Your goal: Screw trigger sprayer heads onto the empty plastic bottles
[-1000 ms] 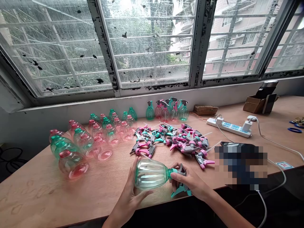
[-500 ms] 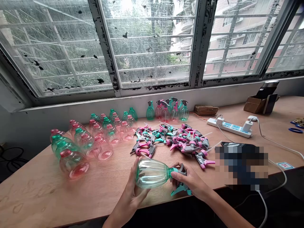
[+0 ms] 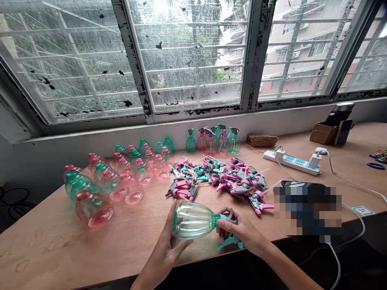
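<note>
A clear green ribbed spray bottle lies sideways in the air over the table's front edge, its base to the left and its neck to the right. My left hand is closed round the base end. At the neck, my right hand grips the teal and grey trigger sprayer head, which sits against the bottle's mouth. Fingers hide part of the joint, so how tightly the head is screwed on cannot be seen. Just beyond my hands lies a heap of pink, teal and grey trigger sprayer heads with thin tubes.
Several headless pink and green bottles stand on the left. Bottles with sprayer heads stand by the wall. On the right are a white power strip, a cardboard box, cables and a pixelated dark object.
Almost nothing differs. Both hands keep hold of the bottle and sprayer head, with only a very slight shift of the left thumb.
</note>
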`<state>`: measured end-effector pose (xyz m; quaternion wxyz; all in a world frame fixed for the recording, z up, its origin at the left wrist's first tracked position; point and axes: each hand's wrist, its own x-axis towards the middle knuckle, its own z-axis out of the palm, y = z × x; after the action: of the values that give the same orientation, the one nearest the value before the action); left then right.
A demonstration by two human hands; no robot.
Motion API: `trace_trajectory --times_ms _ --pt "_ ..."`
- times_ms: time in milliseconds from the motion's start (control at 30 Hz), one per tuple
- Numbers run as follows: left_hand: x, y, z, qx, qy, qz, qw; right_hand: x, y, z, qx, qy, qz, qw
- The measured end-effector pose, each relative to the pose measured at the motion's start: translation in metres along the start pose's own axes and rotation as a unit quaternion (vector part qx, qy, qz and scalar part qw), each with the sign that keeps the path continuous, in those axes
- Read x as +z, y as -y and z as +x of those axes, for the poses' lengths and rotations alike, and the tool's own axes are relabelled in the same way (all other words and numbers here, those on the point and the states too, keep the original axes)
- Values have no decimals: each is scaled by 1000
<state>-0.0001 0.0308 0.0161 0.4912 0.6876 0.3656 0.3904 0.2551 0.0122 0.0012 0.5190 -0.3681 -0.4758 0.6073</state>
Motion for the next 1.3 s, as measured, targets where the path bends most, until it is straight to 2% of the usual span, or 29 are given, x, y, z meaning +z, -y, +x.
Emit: trace_trajectory --times_ms 167,267,467,633,867,1133,1300 --pt "-3 1 -1 -28 7 1 1000 0 -1 -3 11 18 -8 1000" --pt "-2 -1 -1 -23 19 3 1000 0 0 -2 5 11 -4 1000" --pt "2 -7 -2 -12 -10 17 1000 0 0 -1 4 1 -10 1000" --pt "-3 -1 -2 -33 23 -1 999 0 1 -3 12 13 -16 1000" --pt "1 -3 -2 2 12 5 1000 -1 -1 -1 -1 20 0 1000" --pt "-3 1 -4 -32 25 -6 999 0 -1 -1 6 23 6 1000" --pt "-4 1 3 -1 -19 77 997 0 -1 0 -5 15 0 1000"
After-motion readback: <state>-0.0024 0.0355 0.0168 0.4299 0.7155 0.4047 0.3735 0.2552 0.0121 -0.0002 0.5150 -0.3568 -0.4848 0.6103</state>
